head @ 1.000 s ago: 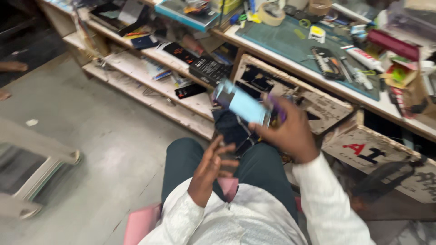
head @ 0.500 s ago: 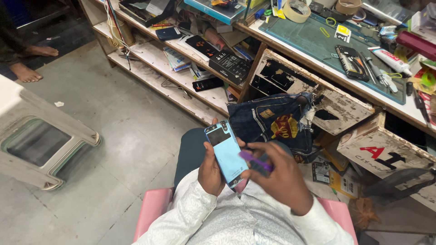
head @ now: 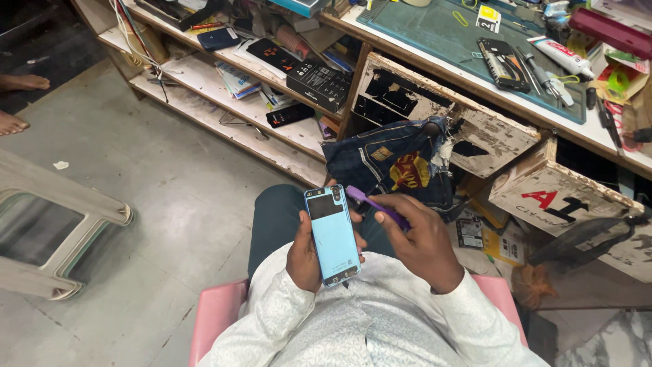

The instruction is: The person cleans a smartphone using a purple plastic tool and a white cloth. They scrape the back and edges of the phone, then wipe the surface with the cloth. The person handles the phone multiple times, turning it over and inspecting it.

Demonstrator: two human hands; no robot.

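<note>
My left hand (head: 307, 253) holds a light blue phone (head: 333, 234) back side up over my lap, its dark camera panel at the far end. My right hand (head: 420, 241) grips a purple pry tool (head: 375, 204), whose tip rests at the phone's upper right edge. I am seated in a pink chair (head: 217, 319), wearing a white patterned shirt and dark green trousers.
A worn wooden workbench (head: 468, 129) with open drawers stands ahead; a green mat (head: 435, 34) on top bears a disassembled phone (head: 502, 64), tools and a glue tube (head: 560, 56). Folded jeans (head: 390, 160) hang from a drawer. Lower shelves hold boxes. A plastic stool (head: 47, 231) stands left; another person's bare feet (head: 17, 102) far left.
Both hands came down from in front of the bench to my lap. The phone has turned upright in my left hand and the pry tool's tip has moved to its top edge.
</note>
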